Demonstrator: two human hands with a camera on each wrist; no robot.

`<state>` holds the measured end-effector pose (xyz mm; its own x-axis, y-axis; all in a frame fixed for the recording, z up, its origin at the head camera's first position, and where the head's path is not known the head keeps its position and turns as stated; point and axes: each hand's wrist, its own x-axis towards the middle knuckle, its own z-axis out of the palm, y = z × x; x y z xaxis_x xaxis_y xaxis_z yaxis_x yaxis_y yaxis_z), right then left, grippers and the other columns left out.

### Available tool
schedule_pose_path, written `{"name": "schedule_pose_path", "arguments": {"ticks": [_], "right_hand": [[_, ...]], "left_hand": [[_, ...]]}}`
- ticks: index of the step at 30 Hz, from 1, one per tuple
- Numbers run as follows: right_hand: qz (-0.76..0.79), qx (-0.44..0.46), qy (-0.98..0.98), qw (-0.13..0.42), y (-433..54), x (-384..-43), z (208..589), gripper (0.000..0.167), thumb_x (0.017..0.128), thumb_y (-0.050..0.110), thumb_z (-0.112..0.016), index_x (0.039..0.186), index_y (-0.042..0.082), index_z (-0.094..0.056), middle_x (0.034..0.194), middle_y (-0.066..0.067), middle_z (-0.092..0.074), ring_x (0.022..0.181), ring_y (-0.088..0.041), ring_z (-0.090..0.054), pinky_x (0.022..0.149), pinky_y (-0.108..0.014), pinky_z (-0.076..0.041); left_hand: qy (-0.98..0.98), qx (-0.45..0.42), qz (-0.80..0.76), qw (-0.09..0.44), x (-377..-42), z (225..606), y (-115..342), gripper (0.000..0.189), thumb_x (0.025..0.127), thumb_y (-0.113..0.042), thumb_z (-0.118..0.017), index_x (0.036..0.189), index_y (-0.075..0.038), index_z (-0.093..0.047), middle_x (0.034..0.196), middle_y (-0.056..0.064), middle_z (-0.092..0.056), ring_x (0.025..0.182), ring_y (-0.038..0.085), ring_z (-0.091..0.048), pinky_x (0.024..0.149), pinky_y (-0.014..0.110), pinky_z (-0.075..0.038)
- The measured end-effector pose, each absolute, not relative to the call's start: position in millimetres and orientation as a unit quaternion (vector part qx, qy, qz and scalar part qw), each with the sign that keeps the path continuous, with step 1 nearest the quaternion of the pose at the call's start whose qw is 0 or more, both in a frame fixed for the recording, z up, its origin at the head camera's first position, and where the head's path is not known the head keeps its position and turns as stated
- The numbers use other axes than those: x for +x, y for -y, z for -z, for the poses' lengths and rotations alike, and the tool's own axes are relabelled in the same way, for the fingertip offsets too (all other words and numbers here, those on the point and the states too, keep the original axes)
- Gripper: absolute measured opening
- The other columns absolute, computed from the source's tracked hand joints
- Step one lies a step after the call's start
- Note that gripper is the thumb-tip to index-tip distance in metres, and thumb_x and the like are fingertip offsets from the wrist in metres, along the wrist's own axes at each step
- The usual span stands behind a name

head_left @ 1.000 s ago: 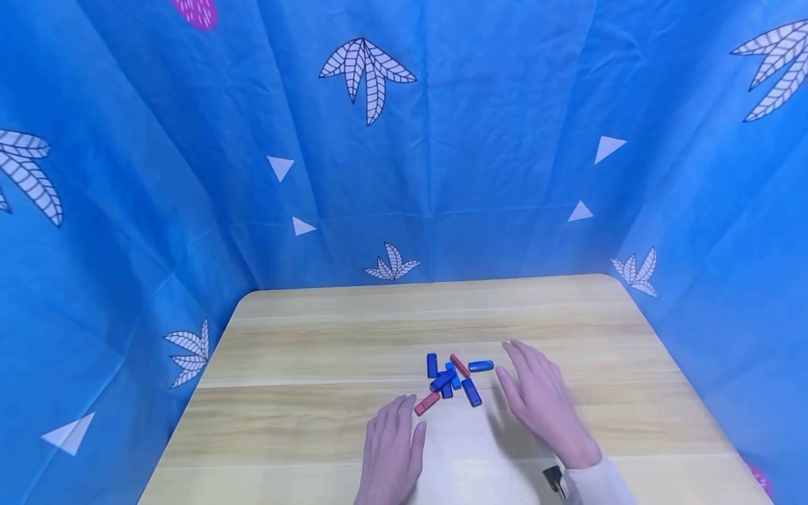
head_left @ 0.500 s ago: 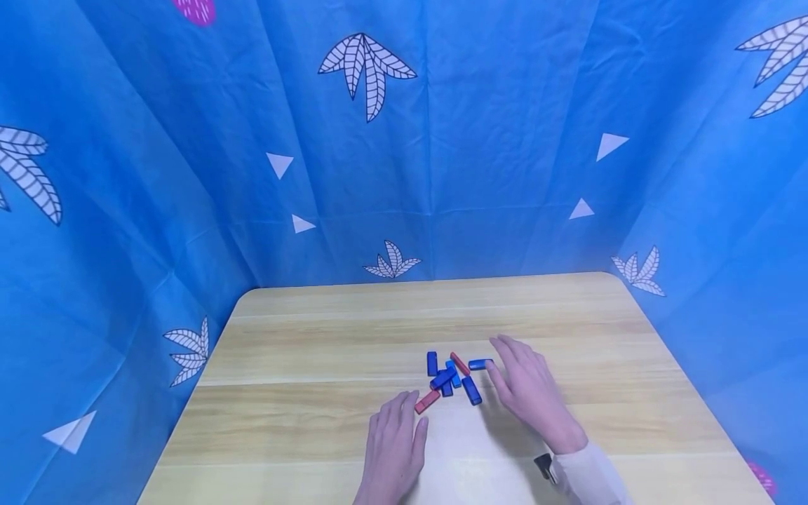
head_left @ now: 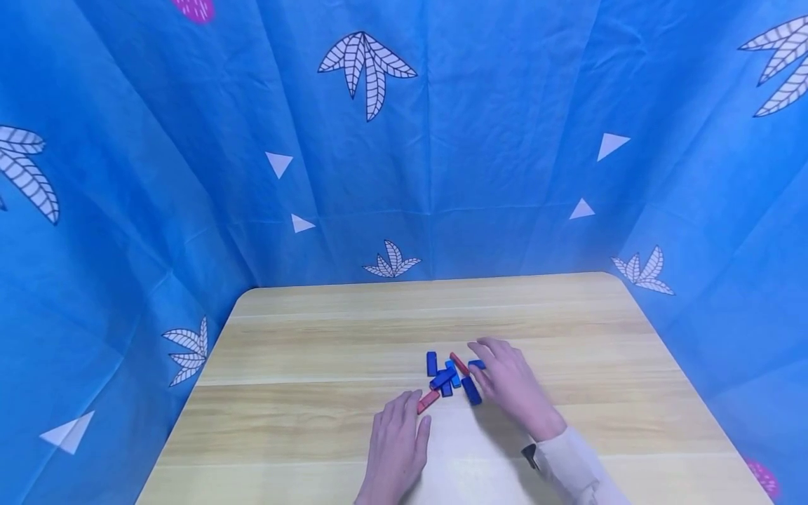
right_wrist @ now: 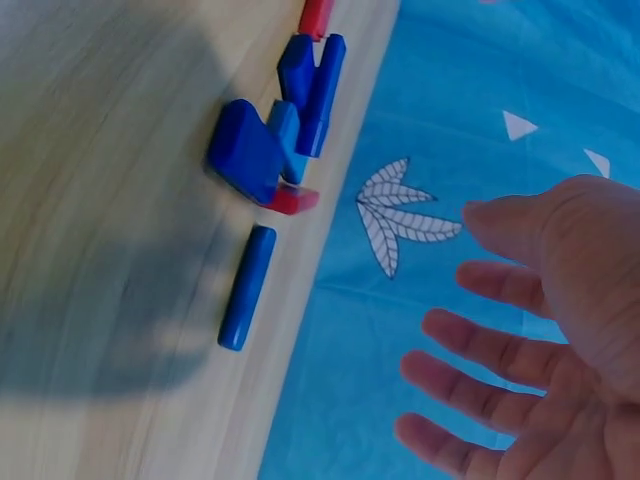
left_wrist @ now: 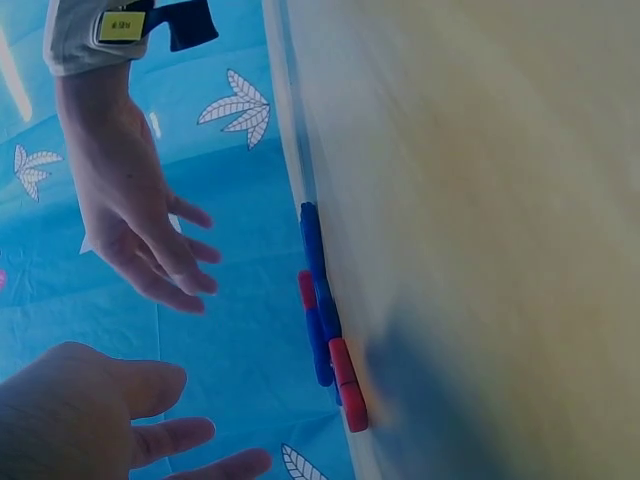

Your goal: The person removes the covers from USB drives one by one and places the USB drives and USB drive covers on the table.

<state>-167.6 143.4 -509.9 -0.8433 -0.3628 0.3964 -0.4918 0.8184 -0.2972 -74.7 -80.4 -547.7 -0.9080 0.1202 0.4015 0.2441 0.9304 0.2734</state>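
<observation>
Several small oblong blocks, blue and red, lie loosely heaped mid-table in the head view. A dark blue block (head_left: 442, 379) rests across others, beside a red block (head_left: 459, 362). My left hand (head_left: 396, 442) has its fingers spread loosely, fingertips right by the nearest red block (head_left: 428, 401). Over the heap's right side is my right hand (head_left: 508, 379), partly covering a blue block (head_left: 476, 365) in the head view. In the right wrist view the right hand (right_wrist: 540, 340) has parted fingers with nothing between them, and that separate blue block (right_wrist: 246, 288) lies on the table.
The wooden table (head_left: 284, 337) has rounded far corners. Blue curtains (head_left: 492, 140) with white leaf prints hang behind it and at both sides. A small black device (head_left: 529, 456) is at the right sleeve (head_left: 571, 463).
My right hand has moved left from beside the heap to over its rightmost blue block. The left hand has barely shifted, and the blocks lie as before.
</observation>
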Motion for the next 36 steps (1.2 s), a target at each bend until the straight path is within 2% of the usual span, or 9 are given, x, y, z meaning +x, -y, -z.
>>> {"name": "schedule_pose_path", "arguments": {"ticks": [5, 10, 14, 18, 26, 31, 36], "right_hand": [[-0.189, 0.258, 0.93, 0.179, -132.7, -176.6, 518.2, 0.036, 0.086, 0.016, -0.081, 0.12, 0.006, -0.07, 0.112, -0.011, -0.071, 0.105, -0.03, -0.065, 0.089, -0.047, -0.056], [-0.185, 0.278, 0.925, 0.182, -122.5, -183.5, 525.5, 0.026, 0.083, 0.016, -0.083, 0.105, 0.005, -0.074, 0.095, -0.007, -0.071, 0.088, -0.024, -0.063, 0.077, -0.04, -0.055], [-0.177, 0.285, 0.926, 0.173, -115.8, -185.8, 529.3, 0.026, 0.084, 0.02, -0.083, 0.103, 0.004, -0.075, 0.089, -0.003, -0.068, 0.081, -0.018, -0.058, 0.072, -0.034, -0.052], [-0.173, 0.294, 0.926, 0.159, -110.7, -186.9, 531.0, 0.027, 0.084, 0.021, -0.083, 0.105, 0.005, -0.075, 0.089, -0.002, -0.066, 0.08, -0.015, -0.054, 0.07, -0.031, -0.05], [-0.185, 0.303, 0.929, 0.103, -103.5, -189.1, 532.2, 0.029, 0.083, 0.022, -0.084, 0.108, 0.009, -0.075, 0.097, -0.003, -0.064, 0.089, -0.018, -0.057, 0.074, -0.033, -0.053], [-0.182, 0.295, 0.935, 0.072, -102.9, -190.5, 534.5, 0.03, 0.085, 0.024, -0.082, 0.11, 0.009, -0.075, 0.102, -0.003, -0.064, 0.092, -0.018, -0.057, 0.073, -0.032, -0.052], [-0.181, 0.294, 0.937, 0.056, -103.1, -193.2, 537.6, 0.028, 0.085, 0.023, -0.082, 0.108, 0.009, -0.076, 0.102, -0.003, -0.064, 0.092, -0.018, -0.055, 0.073, -0.031, -0.051]], "left_hand": [[0.958, -0.102, 0.158, 0.217, -76.4, 550.4, 81.6, 0.041, 0.097, -0.028, -0.065, 0.133, -0.011, -0.06, 0.125, 0.007, -0.067, 0.115, 0.024, -0.063, 0.089, 0.042, -0.051], [0.957, -0.104, 0.158, 0.218, -76.9, 551.4, 82.4, 0.04, 0.097, -0.028, -0.064, 0.133, -0.011, -0.06, 0.124, 0.007, -0.067, 0.114, 0.024, -0.063, 0.088, 0.041, -0.051], [0.959, -0.103, 0.158, 0.212, -76.8, 551.3, 82.6, 0.038, 0.098, -0.028, -0.063, 0.132, -0.011, -0.06, 0.124, 0.007, -0.068, 0.112, 0.024, -0.063, 0.087, 0.041, -0.051], [0.959, -0.104, 0.158, 0.21, -76.6, 551.6, 83.1, 0.038, 0.098, -0.029, -0.063, 0.132, -0.011, -0.06, 0.124, 0.007, -0.068, 0.112, 0.024, -0.064, 0.087, 0.041, -0.051], [0.96, -0.105, 0.158, 0.208, -75.2, 551.5, 84.7, 0.038, 0.098, -0.028, -0.063, 0.132, -0.011, -0.06, 0.124, 0.008, -0.067, 0.112, 0.024, -0.064, 0.087, 0.042, -0.052], [0.959, -0.105, 0.163, 0.208, -74.8, 551.7, 85.0, 0.039, 0.098, -0.028, -0.063, 0.133, -0.01, -0.06, 0.125, 0.007, -0.067, 0.113, 0.024, -0.064, 0.088, 0.042, -0.052], [0.96, -0.102, 0.163, 0.204, -74.9, 551.5, 85.0, 0.039, 0.098, -0.028, -0.063, 0.133, -0.01, -0.059, 0.126, 0.008, -0.067, 0.114, 0.024, -0.063, 0.088, 0.043, -0.052]]}}
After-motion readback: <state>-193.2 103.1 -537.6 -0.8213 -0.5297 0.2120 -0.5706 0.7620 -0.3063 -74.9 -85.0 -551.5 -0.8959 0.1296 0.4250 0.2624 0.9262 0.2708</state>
